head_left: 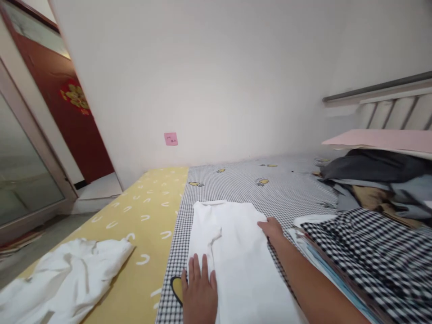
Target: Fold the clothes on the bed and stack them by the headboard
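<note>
A white shirt (pixel 241 252) lies lengthwise on the bed in front of me, its left side folded inward and a sleeve end lying over the body. The neckline points to the wall. My left hand (pixel 200 288) rests flat on the folded left part, fingers spread. At the shirt's upper right edge is my right hand (pixel 271 228), its fingers closed on the cloth, with the thumb side partly hidden. Another white garment (pixel 77 274) lies crumpled on the yellow part of the bedding at left.
Black-and-white checked cloth (pixel 378 256) tops a pile of folded clothes at right. Behind it, dark and brown clothes sit under a pink board (pixel 381 138). The checked bed sheet (pixel 232 184) reaches the wall, where a pink note (pixel 170 138) is stuck.
</note>
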{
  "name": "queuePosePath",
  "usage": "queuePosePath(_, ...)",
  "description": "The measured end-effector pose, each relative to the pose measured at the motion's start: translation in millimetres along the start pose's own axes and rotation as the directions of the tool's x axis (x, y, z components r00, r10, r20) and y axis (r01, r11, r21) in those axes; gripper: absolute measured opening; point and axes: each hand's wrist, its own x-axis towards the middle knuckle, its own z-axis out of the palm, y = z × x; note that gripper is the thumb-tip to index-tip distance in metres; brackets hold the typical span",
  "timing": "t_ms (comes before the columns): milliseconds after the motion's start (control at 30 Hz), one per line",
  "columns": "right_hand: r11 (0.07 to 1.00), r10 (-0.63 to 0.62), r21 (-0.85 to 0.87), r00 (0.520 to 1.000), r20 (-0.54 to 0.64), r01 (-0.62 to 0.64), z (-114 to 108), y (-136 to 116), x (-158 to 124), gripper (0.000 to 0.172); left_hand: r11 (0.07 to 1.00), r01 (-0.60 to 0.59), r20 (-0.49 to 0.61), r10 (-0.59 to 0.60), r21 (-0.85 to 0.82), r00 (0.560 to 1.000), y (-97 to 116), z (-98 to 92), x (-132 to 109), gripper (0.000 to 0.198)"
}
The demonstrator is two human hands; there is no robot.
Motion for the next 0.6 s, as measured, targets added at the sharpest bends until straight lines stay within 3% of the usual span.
queuePosePath(67, 0.999, -0.032, -0.014, 0.999, 0.011, 0.032, 10, -21, -6, 0.036, 1.0, 0.003, -0.023, -0.003, 0.002, 1.0, 0, 1.7, 0, 0.048)
queuePosePath(167, 0.978, -0.208, -0.022, 0.977, 0.054, 0.209, 35, -58, -27, 0.045, 0.999, 0.014, -0.05, -0.015, -0.033, 0.999, 1, 3.3, -1, 0.047)
queuePosePath(233, 0.929, -0.367, 0.003, 0.919, 0.147, 0.371, 54, -81, -49, 0.052, 0.996, 0.038, -0.057, -0.042, -0.077, 0.997, 2, 3.7, -2, 0.046)
queuePosePath(333, 0.831, -0.55, 0.09, 0.789, 0.273, 0.548, 69, -97, -81, 0.074, 0.99, 0.072, -0.049, -0.078, -0.122, 0.996, 4, 2.4, -2, 0.045)
queuePosePath(400, 0.796, -0.603, 0.136, 0.751, 0.268, 0.59, 62, -89, -92, 0.076, 0.989, 0.074, -0.025, -0.078, -0.131, 0.997, 5, -0.9, -1, 0.045)
queuePosePath(433, 0.799, -0.6, 0.145, 0.76, 0.25, 0.584, 54, -79, -94, 0.072, 0.988, 0.077, -0.006, -0.078, -0.131, 0.997, 5, -3.5, 0, 0.045)
queuePosePath(600, 0.919, -0.394, 0.069, 0.89, 0.229, 0.389, -18, 16, -106, 0.054, 0.995, 0.054, 0.13, -0.042, -0.089, 0.991, 6, -18.6, 4, 0.047)
